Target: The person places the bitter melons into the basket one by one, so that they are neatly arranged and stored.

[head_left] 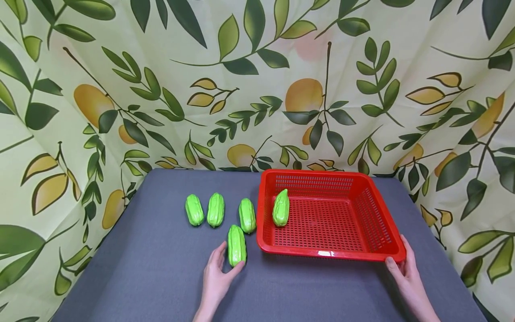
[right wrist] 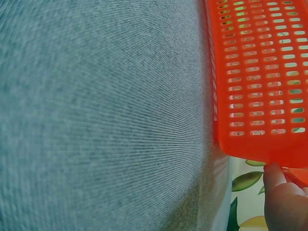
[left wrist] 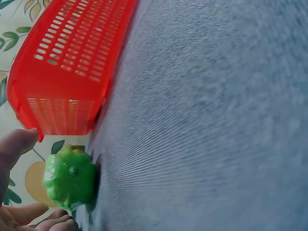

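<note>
Just left of the red basket (head_left: 297, 251), the left hand (head_left: 216, 278), loosely parted, flanks a green ridged gourd (head_left: 236, 245); the right hand (head_left: 409, 272) grips the basket's near-right corner. Likely a pick-up, next needing a firm pinch.

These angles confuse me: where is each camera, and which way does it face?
Head: on the head, facing forward and down at green vegetables and red basket; left hand and right hand show.
Left wrist: worn there, facing one vegetable and the basket; thumb and fingers show.
Right wrist: worn there, facing gray cloth and the basket; part of that hand shows.
Both wrist views show the basket.
</note>
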Demonstrator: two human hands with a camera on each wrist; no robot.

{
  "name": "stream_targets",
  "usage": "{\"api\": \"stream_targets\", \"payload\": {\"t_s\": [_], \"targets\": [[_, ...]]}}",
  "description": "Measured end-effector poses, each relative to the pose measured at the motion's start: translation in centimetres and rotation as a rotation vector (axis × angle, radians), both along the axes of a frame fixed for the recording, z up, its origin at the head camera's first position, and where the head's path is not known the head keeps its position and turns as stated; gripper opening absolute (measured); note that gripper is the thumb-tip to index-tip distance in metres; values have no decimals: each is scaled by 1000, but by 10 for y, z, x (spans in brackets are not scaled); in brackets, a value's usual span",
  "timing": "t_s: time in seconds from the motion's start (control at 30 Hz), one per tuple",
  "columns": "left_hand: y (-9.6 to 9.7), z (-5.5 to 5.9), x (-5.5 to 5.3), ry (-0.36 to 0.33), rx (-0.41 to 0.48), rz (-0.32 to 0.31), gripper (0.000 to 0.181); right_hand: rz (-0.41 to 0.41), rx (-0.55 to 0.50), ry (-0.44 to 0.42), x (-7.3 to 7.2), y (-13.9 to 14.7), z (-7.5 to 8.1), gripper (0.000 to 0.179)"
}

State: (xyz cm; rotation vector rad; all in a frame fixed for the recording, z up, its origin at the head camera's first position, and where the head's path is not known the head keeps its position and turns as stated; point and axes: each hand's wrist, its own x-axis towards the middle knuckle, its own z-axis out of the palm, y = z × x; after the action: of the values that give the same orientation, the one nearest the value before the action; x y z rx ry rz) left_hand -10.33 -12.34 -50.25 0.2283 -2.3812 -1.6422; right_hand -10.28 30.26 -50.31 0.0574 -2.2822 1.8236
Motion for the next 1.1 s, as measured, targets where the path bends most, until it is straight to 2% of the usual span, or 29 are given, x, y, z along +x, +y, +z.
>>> {"api": "stream_targets", "payload": {"t_s": [0.2,0.5,0.8,1.1], "targets": [[7,-4,1,-13,2,13,74,25,-51,36,0,0,-1,72],[14,-11,0,-35,46,34,75,19,-37,20,0,0,-1,73],[13,-13,1,6,88,18,68,13,-24,17,0,0,0,73],[11,-12,1,-47,148,16,68,16,-25,21,0,0,0,73]]}}
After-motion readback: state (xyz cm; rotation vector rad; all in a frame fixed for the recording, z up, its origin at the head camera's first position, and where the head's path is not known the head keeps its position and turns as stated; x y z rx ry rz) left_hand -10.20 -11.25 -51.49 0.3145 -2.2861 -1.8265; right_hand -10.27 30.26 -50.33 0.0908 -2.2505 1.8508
